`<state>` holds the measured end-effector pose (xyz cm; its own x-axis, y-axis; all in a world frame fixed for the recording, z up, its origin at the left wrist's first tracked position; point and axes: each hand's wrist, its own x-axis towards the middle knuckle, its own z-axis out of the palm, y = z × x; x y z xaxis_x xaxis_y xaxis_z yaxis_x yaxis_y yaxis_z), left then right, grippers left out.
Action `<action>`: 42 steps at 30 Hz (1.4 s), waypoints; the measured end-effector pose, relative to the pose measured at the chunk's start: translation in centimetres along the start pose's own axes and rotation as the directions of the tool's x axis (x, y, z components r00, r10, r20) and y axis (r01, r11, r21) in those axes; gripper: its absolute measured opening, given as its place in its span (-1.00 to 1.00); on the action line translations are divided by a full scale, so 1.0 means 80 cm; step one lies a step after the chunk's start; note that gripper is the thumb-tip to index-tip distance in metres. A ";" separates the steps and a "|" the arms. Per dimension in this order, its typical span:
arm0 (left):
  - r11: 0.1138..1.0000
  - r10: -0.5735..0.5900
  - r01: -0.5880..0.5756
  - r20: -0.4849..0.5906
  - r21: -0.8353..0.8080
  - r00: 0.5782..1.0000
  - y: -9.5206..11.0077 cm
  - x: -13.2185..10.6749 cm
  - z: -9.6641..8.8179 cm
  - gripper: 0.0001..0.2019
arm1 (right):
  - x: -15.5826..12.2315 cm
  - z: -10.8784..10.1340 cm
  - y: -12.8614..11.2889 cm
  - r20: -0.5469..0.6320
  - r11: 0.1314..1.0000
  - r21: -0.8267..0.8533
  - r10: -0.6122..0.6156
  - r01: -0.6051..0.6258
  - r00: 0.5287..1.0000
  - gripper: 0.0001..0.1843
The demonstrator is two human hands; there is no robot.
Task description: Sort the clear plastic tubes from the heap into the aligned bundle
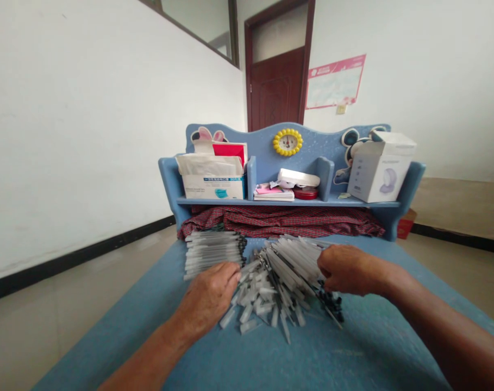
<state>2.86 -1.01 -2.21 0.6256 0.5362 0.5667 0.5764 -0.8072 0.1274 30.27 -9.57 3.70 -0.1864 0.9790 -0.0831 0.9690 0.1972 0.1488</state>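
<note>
My left hand [212, 293] is closed, thumb and fingers pressed together, at the left edge of a loose pile of short frosted pen caps [257, 296]. What it pinches, if anything, is hidden. My right hand [348, 270] has curled fingers at the right side of a heap of pale translucent pen barrels [293, 260]. Anything in its grip is hidden too. Black tips [331, 304] of several pens stick out below that hand. Behind my left hand lies a neat stack of capped-looking pens [212, 251], side by side, with dark ends to the right.
The blue desk [304, 358] has a raised shelf [289, 202] at its back. On it stand a mask box [214, 182], papers [273, 194], a round red tin [306, 193] and a white carton [379, 168]. Folded checked cloth [279, 220] lies beneath.
</note>
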 end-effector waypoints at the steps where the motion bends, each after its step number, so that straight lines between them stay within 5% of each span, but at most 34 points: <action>1: 1.000 0.014 -0.014 -0.009 -0.003 1.000 0.001 0.000 0.000 -0.76 | -0.001 -0.003 0.001 -0.007 1.000 0.010 0.010 -0.009 1.000 -0.87; 6: 0.990 0.139 -0.140 -0.039 -0.020 0.990 0.011 0.000 0.002 -0.76 | -0.009 -0.021 -0.010 -0.193 0.991 0.124 0.068 -0.045 0.979 -0.83; 12: 0.952 0.289 -0.294 -0.068 -0.080 0.955 0.043 -0.001 -0.001 -0.81 | -0.009 -0.011 -0.059 -0.391 0.949 0.216 -0.133 0.231 0.911 -0.80; 17: 0.926 0.354 -0.360 -0.070 -0.111 0.933 0.054 -0.001 -0.006 -0.84 | -0.003 0.004 -0.075 -0.356 0.934 0.163 -0.245 0.318 0.902 -0.79; 25: 0.963 0.269 -0.270 -0.099 0.006 0.958 0.015 0.001 -0.021 -0.86 | 0.004 -0.003 -0.041 -0.376 0.908 0.327 -0.129 0.261 0.918 -0.75; 35: 0.947 0.321 -0.317 0.090 -0.051 0.943 0.035 -0.002 -0.024 -0.71 | -0.002 -0.007 -0.056 -0.293 0.906 0.242 -0.273 0.347 0.916 -0.67; 42: 0.914 0.405 -0.383 0.236 -0.135 0.883 0.063 -0.012 -0.070 -0.67 | -0.059 -0.020 -0.042 -0.259 0.826 0.222 -0.462 0.518 0.848 -0.69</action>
<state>2.24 -6.95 2.45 0.9103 0.2045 0.3598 0.2159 -0.9764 0.0088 27.65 -14.73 5.20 -0.6479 0.7528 0.1162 0.7399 0.6582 -0.1391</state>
